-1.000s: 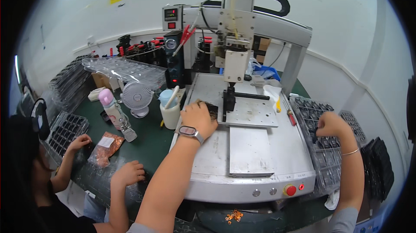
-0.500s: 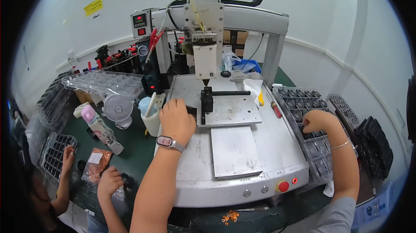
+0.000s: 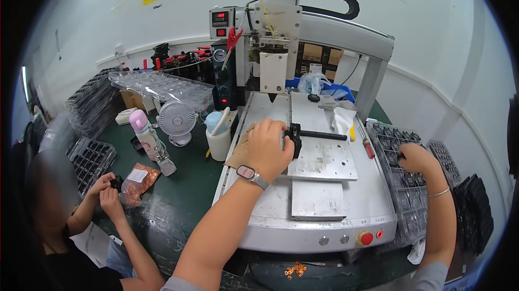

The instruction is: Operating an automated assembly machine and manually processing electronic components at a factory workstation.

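Observation:
My left hand point(image 3: 270, 147) is closed at the left side of a black clamp-like fixture point(image 3: 295, 138), fingers and thumb against it; whatever lies under the palm is hidden. The fixture, with a black rod point(image 3: 324, 135) reaching right, stands on a metal plate point(image 3: 319, 164) of a benchtop machine. Behind it hangs the machine's pointed nozzle point(image 3: 275, 97). My right hand point(image 3: 419, 159) pinches a small dark part point(image 3: 401, 156) above a clear compartment tray point(image 3: 405, 204), which holds several black parts in its far cells.
A co-worker's hands point(image 3: 111, 193) hold a black part at the left. Nearby stand a small fan point(image 3: 177, 120), a white bottle point(image 3: 218, 142) and a pink-capped bottle point(image 3: 146, 134). Orange bits point(image 3: 295, 270) lie at the front edge. A red button point(image 3: 366, 238) is on the machine's front.
My left hand has moved right onto the fixture, and the plate has slid toward me, away from the nozzle. My right hand has shifted along the tray. The co-worker's hands have come together.

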Demonstrator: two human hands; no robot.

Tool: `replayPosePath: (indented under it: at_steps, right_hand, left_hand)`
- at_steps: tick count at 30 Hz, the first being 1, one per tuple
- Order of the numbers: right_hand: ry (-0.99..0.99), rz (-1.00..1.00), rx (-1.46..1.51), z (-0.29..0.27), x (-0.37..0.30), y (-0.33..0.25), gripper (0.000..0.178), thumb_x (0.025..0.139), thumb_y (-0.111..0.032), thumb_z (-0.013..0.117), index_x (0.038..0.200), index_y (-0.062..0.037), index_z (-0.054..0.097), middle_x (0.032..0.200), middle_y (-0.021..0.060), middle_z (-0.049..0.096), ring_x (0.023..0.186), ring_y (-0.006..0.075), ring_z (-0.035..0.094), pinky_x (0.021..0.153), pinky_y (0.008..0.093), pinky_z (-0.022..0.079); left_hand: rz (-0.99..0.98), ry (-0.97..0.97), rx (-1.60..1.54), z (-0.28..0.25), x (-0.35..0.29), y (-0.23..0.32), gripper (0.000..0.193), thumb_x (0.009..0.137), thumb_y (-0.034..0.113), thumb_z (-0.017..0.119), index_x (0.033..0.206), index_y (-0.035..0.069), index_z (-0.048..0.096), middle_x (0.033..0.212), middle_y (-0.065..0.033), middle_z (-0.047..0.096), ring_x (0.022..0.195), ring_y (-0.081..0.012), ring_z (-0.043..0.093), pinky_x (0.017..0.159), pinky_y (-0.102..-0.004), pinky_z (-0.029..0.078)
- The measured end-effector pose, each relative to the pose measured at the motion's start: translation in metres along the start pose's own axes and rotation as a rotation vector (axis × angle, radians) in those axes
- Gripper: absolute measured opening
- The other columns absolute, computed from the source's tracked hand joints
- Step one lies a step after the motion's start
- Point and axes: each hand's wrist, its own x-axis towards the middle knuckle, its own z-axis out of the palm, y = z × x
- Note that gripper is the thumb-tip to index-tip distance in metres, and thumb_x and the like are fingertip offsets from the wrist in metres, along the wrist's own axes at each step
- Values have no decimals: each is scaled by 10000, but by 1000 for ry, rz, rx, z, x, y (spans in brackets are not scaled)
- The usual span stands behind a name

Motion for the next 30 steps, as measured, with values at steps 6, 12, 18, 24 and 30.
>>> replayPosePath:
  at_steps: [6, 12, 18, 24, 30]
  right_hand:
    - [147, -432, 477, -19, 38, -121, 353, 790, 14, 478, 1128, -48, 558, 1023, 175, 569, 949, 334, 558, 846, 373, 443]
    - [80, -576, 574, 10, 76, -179, 392, 751, -79, 528, 1139, -115, 571, 1023, 173, 533, 943, 338, 546, 835, 355, 444]
    - [82, -578, 597, 18, 76, -184, 363, 754, -113, 574, 1114, -71, 590, 948, 152, 566, 878, 305, 561, 796, 351, 455]
    - [60, -636, 556, 21, 74, -184, 287, 803, -119, 564, 1071, -31, 615, 961, 149, 576, 893, 302, 570, 801, 359, 462]
    - [477, -404, 741, 18, 84, -202, 266, 841, -169, 576, 1048, -6, 617, 949, 196, 630, 881, 329, 605, 781, 384, 467]
  left_hand:
    - [-168, -117, -128, 2, -4, -7, 148, 747, 172, 633, 807, 41, 599, 861, -125, 568, 846, -313, 545, 757, -416, 430]
    - [-190, -180, -147, 8, -2, -2, 188, 745, 211, 682, 762, 25, 663, 724, -100, 568, 658, -216, 551, 596, -329, 448]
    - [-345, -246, -297, 11, 2, 0, 230, 745, 212, 699, 761, -13, 657, 694, -94, 584, 596, -188, 551, 576, -294, 451]
    - [-373, 13, -427, 5, 11, 18, 136, 734, 129, 702, 719, 7, 643, 649, -60, 543, 588, -179, 503, 549, -300, 424]
    - [1, 177, -191, -7, 7, 12, 111, 718, 67, 723, 723, 12, 626, 683, -48, 548, 564, -121, 486, 507, -245, 410]
